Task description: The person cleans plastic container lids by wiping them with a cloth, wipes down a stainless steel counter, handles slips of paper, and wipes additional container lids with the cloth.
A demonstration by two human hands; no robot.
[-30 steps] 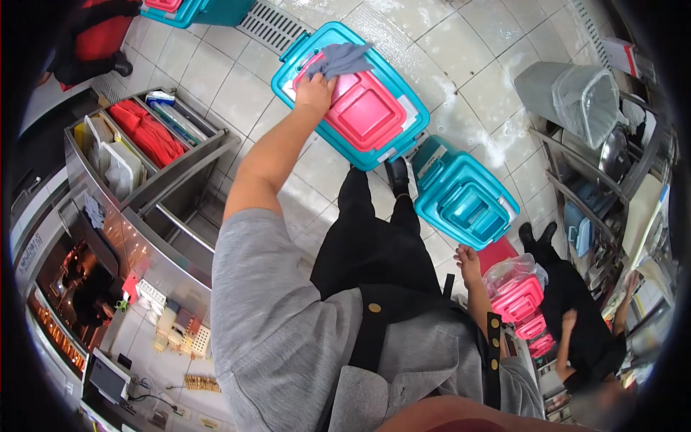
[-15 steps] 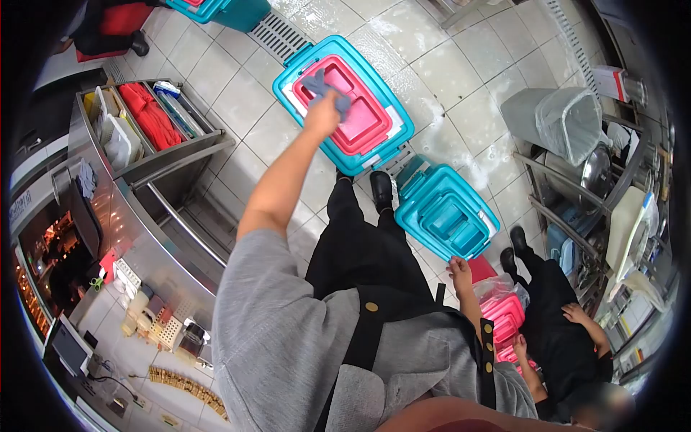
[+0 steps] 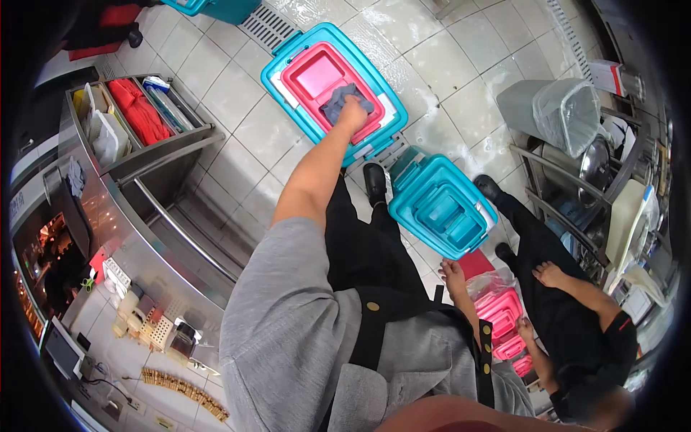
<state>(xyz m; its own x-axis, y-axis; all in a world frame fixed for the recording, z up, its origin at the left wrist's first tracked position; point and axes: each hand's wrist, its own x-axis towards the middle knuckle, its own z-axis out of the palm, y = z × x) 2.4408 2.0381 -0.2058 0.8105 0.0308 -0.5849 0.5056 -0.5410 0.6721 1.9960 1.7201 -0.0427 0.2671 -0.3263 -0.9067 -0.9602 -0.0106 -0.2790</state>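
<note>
Well forward, the left hand (image 3: 353, 115) grips a cloth (image 3: 334, 106) on a pink lid (image 3: 322, 75); the right hand (image 3: 453, 276) hangs half-curled.

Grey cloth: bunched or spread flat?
Bunched: the cloth shows crumpled folds and uneven edges under the left hand, covering only part of the pink lid. What the hand covers, cannot tell.

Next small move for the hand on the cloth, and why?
I'd probably slide the gray cloth a little toward the near end of the pink lid: the left hand has it bunched over the nearer recess, and some pink rim beyond it is uncovered.
</note>
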